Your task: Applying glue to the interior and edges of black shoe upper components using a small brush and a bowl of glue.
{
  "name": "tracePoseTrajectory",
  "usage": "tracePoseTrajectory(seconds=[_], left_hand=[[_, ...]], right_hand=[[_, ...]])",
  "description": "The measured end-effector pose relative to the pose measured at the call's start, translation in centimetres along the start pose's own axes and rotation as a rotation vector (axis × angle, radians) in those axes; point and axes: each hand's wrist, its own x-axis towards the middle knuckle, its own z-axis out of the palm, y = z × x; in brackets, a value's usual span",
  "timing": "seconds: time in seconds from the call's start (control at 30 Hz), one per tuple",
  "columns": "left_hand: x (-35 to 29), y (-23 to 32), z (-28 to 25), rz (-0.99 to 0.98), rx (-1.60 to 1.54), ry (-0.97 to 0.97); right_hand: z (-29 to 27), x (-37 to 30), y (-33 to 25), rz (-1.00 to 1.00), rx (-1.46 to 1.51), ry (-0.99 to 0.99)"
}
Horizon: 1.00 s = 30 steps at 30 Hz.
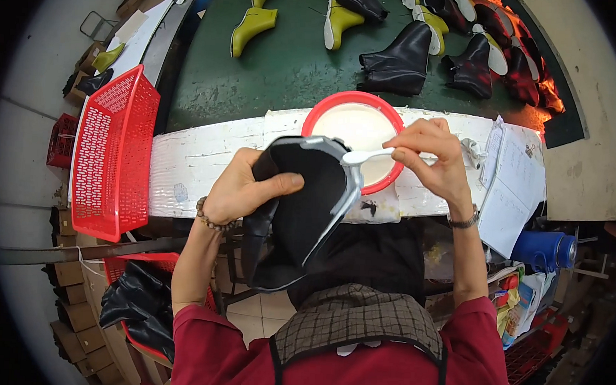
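The soft black leather boot piece (300,213) was up in the air in front of the person, over the near edge of the long white table (205,159). Its wide opening faced up, so its dark inside showed, and its rim had a wet-looking, pale grey band. The left hand (245,186) held the boot piece tight by its left side, with the thumb pressed on the inside and the other fingers mostly hidden behind. The right hand (432,154) pinched a thin white tool with a rounded end (369,156) between thumb and fingers, and its tip met the pale rim.

Just behind the boot piece stood a round red bowl (358,97) with creamy white liquid (353,125) in it. To the left was a tall red plastic basket full of holes (114,161), and on the right lay white paper sheets (514,182) with a blue bottle (543,250) near them. On the flat green belt (223,76) past the table were yellow-green boots (254,31) and shiny black boots (398,58), with an orange glow at the far right
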Motion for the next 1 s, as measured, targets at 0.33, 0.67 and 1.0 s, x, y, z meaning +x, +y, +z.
tracePoseTrajectory(seconds=[0.33,0.67,1.0], left_hand=[[0.9,1.0,0.6,-0.093,0.200,-0.202],[5.2,-0.4,-2.0,0.258,-0.069,0.344],[3.7,-0.4,0.5,0.500,0.152,0.275]], right_hand=[[0.5,5.7,-0.5,-0.175,0.092,-0.085],[6.1,2.0,-5.4,0.197,0.535,-0.084],[8.3,0.7,-4.4,0.289,0.623,0.027]])
